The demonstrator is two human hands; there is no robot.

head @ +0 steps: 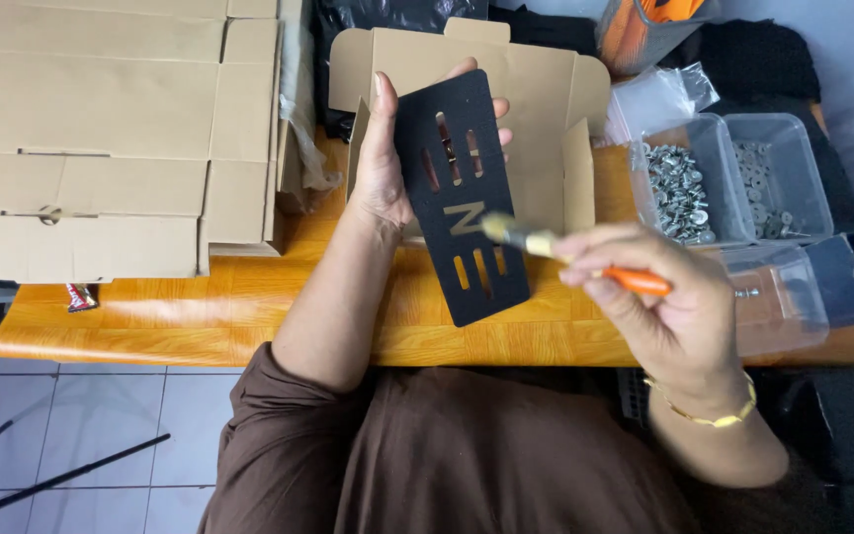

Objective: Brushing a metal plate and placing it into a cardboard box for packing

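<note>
My left hand (pixel 384 158) grips a flat black metal plate (pixel 462 198) with several cut-out slots, holding it upright over the wooden table. My right hand (pixel 659 297) holds a small paintbrush (pixel 555 249) with an orange handle and pale bristles. The bristle tip touches the plate near its middle cut-out. Behind the plate stands an open cardboard box (pixel 536 99).
Flat folded cardboard boxes (pixel 101 138) are stacked at the left. Clear plastic tubs of metal screws (pixel 684 188) and washers (pixel 773 178) sit at the right, with an empty-looking clear tub (pixel 778 302) nearer me. The wooden table (pixel 210 307) edge runs below; tiled floor lies beneath at left.
</note>
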